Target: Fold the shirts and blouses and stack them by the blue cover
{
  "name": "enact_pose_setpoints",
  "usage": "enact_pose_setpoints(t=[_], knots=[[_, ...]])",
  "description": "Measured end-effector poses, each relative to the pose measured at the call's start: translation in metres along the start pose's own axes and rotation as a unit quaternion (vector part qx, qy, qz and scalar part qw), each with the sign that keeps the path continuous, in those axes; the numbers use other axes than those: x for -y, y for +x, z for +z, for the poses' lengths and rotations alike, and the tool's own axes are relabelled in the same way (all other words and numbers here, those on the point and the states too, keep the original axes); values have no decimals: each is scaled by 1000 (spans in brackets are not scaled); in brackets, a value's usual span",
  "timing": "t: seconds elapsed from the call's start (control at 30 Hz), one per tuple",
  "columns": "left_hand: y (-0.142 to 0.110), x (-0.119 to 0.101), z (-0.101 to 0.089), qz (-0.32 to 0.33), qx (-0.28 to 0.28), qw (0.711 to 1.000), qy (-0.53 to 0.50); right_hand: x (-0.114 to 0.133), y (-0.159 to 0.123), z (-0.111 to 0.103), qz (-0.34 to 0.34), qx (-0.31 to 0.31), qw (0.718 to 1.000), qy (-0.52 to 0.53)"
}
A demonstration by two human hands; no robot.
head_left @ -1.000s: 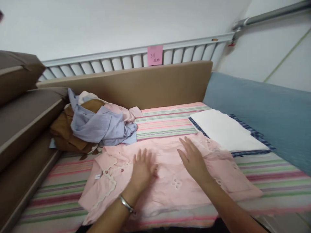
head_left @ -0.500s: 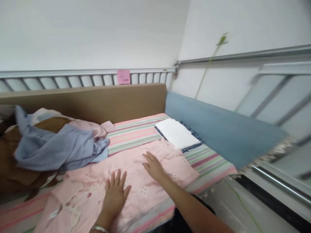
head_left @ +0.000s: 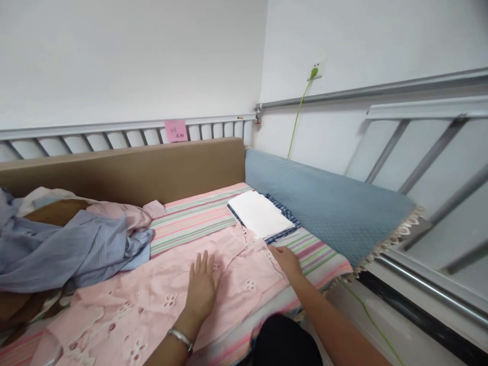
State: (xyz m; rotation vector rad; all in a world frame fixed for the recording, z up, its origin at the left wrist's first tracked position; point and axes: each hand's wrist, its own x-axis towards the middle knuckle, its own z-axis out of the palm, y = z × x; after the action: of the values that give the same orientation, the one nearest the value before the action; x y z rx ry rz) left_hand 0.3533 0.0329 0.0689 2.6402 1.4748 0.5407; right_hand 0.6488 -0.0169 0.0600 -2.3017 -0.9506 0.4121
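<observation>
A pink shirt-like garment point(head_left: 160, 284) with eyelet flowers and pale scalloped trim lies spread across the striped bed sheet. My left hand point(head_left: 203, 287), with a silver bangle at its wrist, rests flat on the garment's middle, fingers spread. At the garment's right end, my right hand point(head_left: 287, 263) has its fingers drawn together, apparently pinching the edge; the fingertips are partly hidden. Just beyond that hand sits a folded white cloth point(head_left: 261, 212) on top of a folded navy checked cloth point(head_left: 280, 237).
A heap of crumpled clothes, with a blue shirt point(head_left: 76, 244) on top, lies at the left. A brown padded board point(head_left: 183, 173) runs along the back, a blue padded cover point(head_left: 324, 198) along the right. A green cord point(head_left: 296, 122) hangs from a wall socket.
My right hand has moved right, from the garment's middle to its right edge, and its fingers have closed. My left hand has slid right along the cloth. The view has shifted rightward.
</observation>
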Motion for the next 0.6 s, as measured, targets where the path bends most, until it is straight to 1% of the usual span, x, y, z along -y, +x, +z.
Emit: enact_pose_setpoints(t=[0.07,0.13,0.2,0.27,0.33,0.43,0.53,0.6], knots=[[9,-16,15,4,10,1000,3,8,5,0,21,39,998,-40],[10,-24,33,15,29,999,16,15,11,3,33,76,995,-55],[5,-25,49,28,45,998,30,21,18,9,30,102,993,-49],[0,-22,60,35,47,998,38,28,25,19,22,113,992,-43],[-4,-19,66,37,39,998,36,34,29,28,19,121,992,-39],[-4,-15,70,38,33,998,23,40,31,37,21,128,991,-31],[-4,-15,70,34,35,999,5,41,27,37,19,124,992,-15],[-4,-16,68,27,41,999,-18,40,22,35,9,115,993,2]])
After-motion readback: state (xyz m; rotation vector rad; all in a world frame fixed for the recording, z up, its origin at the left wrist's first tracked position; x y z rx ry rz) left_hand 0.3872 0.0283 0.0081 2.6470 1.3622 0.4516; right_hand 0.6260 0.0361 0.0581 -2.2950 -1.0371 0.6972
